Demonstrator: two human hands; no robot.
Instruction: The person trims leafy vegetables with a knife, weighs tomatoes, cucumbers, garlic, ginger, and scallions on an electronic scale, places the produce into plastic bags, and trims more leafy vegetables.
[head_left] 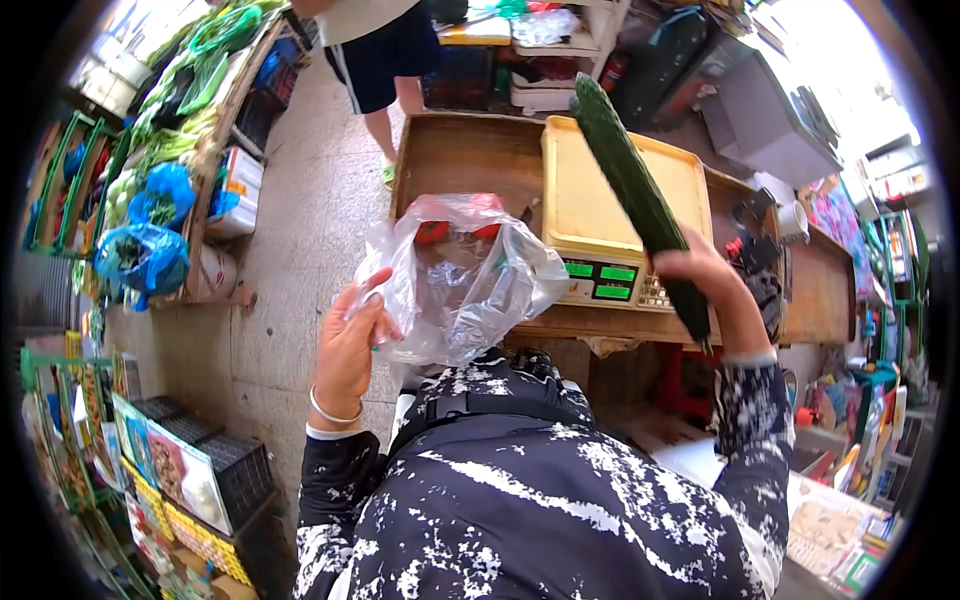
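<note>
A long dark green cucumber [636,185] slants upward in my right hand [708,275], which wraps round its lower part. Behind it lies the yellow pan of a weighing scale [575,215] with lit green displays. At the left, my left hand [352,345] pinches the edge of a clear plastic bag [455,310]. The bag's mouth gapes toward me, and something red shows at its far side; I cannot make out what. The bag hangs over the front edge of a wooden table [470,150].
A person [375,60] in dark shorts stands beyond the table. Vegetables and blue bags [145,258] fill a stand [205,170] at the left. Black crates [225,470] are stacked at the lower left. A grey box-shaped unit [765,120] stands at the back right.
</note>
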